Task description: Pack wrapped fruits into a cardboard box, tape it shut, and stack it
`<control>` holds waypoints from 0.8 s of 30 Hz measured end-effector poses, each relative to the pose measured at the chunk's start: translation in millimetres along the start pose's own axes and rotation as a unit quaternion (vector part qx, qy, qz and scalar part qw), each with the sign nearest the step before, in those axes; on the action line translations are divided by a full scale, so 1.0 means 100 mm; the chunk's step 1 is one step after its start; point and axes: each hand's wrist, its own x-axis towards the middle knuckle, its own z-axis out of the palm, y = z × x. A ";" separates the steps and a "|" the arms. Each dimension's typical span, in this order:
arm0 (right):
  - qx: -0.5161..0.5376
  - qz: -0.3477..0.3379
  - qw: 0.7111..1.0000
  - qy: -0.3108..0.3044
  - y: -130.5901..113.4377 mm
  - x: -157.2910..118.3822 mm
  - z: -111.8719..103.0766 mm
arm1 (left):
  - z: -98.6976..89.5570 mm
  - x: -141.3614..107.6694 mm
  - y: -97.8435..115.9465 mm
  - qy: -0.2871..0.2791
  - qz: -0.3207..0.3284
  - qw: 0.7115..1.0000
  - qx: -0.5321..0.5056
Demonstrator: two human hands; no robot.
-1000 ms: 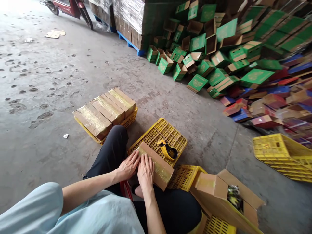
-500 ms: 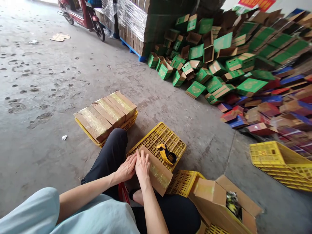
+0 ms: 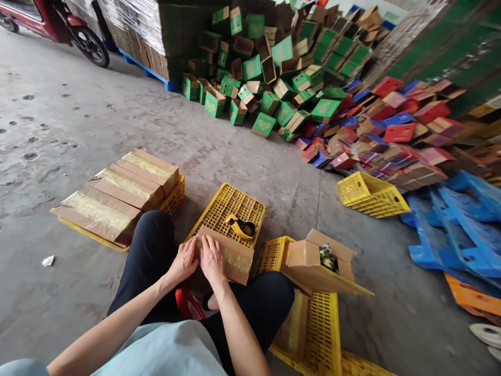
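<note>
A cardboard box (image 3: 236, 254) with a strip of yellowish tape lies in front of me, at the near side of an upturned yellow plastic crate (image 3: 223, 196). My right hand (image 3: 212, 257) is on the box's left end, its fingers bent over the top. At the same end, my left hand (image 3: 185, 262) grips the edge, fingers close together. The two hands nearly meet. Behind the box, a yellow-and-black tape dispenser (image 3: 241, 226) rests on the crate. The box's underside and my thumbs are mostly hidden.
Three taped boxes (image 3: 117, 185) sit in a yellow crate on my left. An open carton (image 3: 303, 254) with dark and yellow contents stands tilted on my right, by more crates. Beyond are a yellow crate (image 3: 370, 196), blue pallets (image 3: 457, 224), heaped small boxes (image 3: 262, 124) and a red scooter (image 3: 50, 21).
The view has swung to the right, bringing the blue pallets into sight. Both hands stay at the box's left end, with the fingers now more bent and slightly apart from each other.
</note>
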 end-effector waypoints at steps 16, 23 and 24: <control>0.245 0.341 0.875 0.242 1.25 -0.72 0.28 | -0.45 0.23 0.37 -0.090 -0.241 0.939 -0.230; 0.400 0.349 0.826 0.191 1.25 -0.47 0.40 | -0.87 0.47 0.85 -0.051 -0.030 0.995 -0.074; 0.414 0.347 0.821 0.187 1.23 -0.46 0.46 | -0.88 0.49 0.92 -0.053 0.002 0.998 -0.045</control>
